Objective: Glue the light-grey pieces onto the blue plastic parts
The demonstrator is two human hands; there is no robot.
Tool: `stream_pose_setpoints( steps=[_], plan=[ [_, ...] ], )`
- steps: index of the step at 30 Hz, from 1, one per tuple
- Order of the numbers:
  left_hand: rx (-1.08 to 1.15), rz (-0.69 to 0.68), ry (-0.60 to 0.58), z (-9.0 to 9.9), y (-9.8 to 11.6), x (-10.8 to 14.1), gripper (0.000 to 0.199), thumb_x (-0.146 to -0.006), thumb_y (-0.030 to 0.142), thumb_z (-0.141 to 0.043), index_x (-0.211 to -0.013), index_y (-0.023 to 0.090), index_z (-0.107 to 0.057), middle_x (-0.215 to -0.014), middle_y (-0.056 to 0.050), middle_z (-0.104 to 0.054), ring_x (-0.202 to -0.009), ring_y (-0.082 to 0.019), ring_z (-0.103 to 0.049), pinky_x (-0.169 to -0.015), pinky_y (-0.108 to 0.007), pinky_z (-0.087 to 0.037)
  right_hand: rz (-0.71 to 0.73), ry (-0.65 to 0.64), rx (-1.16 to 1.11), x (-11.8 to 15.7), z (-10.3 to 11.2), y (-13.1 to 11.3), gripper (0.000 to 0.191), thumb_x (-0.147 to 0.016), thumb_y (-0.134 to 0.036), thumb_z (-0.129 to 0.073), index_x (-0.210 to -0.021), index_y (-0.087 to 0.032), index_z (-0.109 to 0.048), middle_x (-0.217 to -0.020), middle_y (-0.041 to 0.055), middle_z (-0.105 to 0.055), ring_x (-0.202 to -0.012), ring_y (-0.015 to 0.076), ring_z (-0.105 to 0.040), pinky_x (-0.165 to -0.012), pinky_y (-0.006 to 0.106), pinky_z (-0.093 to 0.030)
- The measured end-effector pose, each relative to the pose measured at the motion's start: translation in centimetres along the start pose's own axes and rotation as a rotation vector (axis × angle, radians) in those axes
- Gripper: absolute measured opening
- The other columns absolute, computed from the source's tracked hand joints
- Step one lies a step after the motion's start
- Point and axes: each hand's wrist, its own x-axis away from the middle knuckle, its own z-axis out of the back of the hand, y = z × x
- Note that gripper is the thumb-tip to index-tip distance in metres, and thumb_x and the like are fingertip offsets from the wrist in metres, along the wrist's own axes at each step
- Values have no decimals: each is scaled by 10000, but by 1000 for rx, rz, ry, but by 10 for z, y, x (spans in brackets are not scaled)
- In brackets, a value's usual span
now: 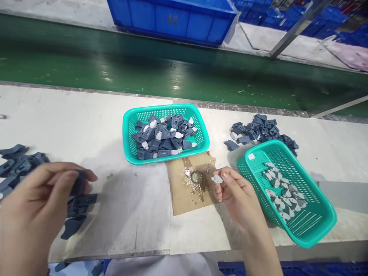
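Observation:
My left hand (48,199) is closed around a dark blue-grey plastic part (79,183), mostly hidden by the fingers. More such parts (75,218) lie on the table beneath and beside that hand. Between thumb and fingers of my right hand (238,191) is a small light-grey plastic piece (217,179), pinched above the table. Just left of it, a small round dish (196,177) of shiny liquid sits on a wet, spattered piece of brown cardboard (179,203). A green basket (327,214) with several light-grey pieces (286,203) stands right of my right hand.
Another green basket (126,145) at the centre holds dark parts, several with light-grey ends. Dark parts (258,130) are piled behind the right basket. A green conveyor belt (143,69) runs along the back, with a blue crate (172,21) beyond it and a metal post (299,28) at right.

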Motion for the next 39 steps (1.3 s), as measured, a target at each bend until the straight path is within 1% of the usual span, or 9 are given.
stream_pose_setpoints(
  steps=[2, 4, 7, 11, 14, 17, 24, 34, 39],
  plan=[
    [290, 181, -125, -13, 12, 10, 117, -945, 389, -593, -915, 287, -642, -626, 35, -637, -498, -174, -526, -481, -300, -407, -32, -19, -16, -2, -2, 1, 299, -830, -500, -742, -851, -209, -676, -599, -12, -574, -503, 133, -507, -474, 255, -439],
    [440, 217, -322, -29, 20, 19, 155, -937, 407, -622, -918, 264, -681, -636, 28, -652, -501, -145, -508, -487, -275, -407, -40, -39, -20, -3, -3, 4, 295, -821, -489, -756, -879, -205, -699, -626, -6, -595, -529, 136, -533, -507, 260, -469],
    [500, 202, -550, -52, 27, 31, 204, -934, 403, -642, -1060, 263, -718, -855, -19, -744, -664, -149, -608, -629, -267, -499, 27, -17, 37, -3, -4, 10, 261, -830, -447, -766, -920, -207, -717, -639, -8, -620, -547, 134, -546, -529, 254, -472],
    [669, 297, -690, -77, 40, 45, 267, -903, 358, -684, -1147, 252, -705, -1107, -63, -749, -977, -202, -685, -856, -293, -535, 180, 63, 294, 0, -3, 16, 188, -879, -388, -735, -852, -208, -687, -683, -3, -659, -614, 144, -587, -556, 244, -465],
    [791, 385, -736, -89, 48, 53, 311, -886, 346, -711, -1176, 238, -685, -1079, -65, -751, -1005, -206, -692, -895, -295, -527, 292, 44, 558, 1, -3, 16, 214, -939, -359, -673, -789, -208, -651, -670, -18, -649, -610, 133, -577, -577, 239, -444],
    [831, 399, -755, -95, 52, 56, 221, -869, 351, -729, -1034, 207, -705, -1002, -67, -760, -967, -204, -688, -851, -280, -525, 393, -35, 751, -3, -5, 14, 210, -983, -311, -613, -800, -212, -633, -694, -19, -660, -608, 134, -579, -588, 249, -430],
    [811, 354, -743, -100, 51, 60, 161, -870, 321, -724, -992, 217, -741, -997, -56, -770, -931, -197, -656, -799, -273, -500, 572, -171, 958, -9, -8, 14, 185, -1015, -221, -557, -839, -208, -615, -771, 15, -681, -697, 168, -626, -651, 275, -438],
    [863, 334, -742, -101, 52, 64, 133, -886, 284, -715, -997, 218, -744, -1035, -60, -740, -943, -187, -646, -823, -270, -504, 585, -132, 967, -6, -4, 18, 176, -1021, -235, -547, -857, -208, -602, -787, 16, -680, -723, 174, -623, -674, 279, -434],
    [933, 345, -781, -106, 48, 68, 232, -973, 382, -611, -1097, 212, -708, -864, -26, -701, -755, -144, -618, -701, -252, -493, 396, -106, 774, -5, -1, 18, 204, -1004, -303, -579, -821, -215, -600, -692, -23, -623, -606, 137, -554, -590, 256, -404]
  ],
)
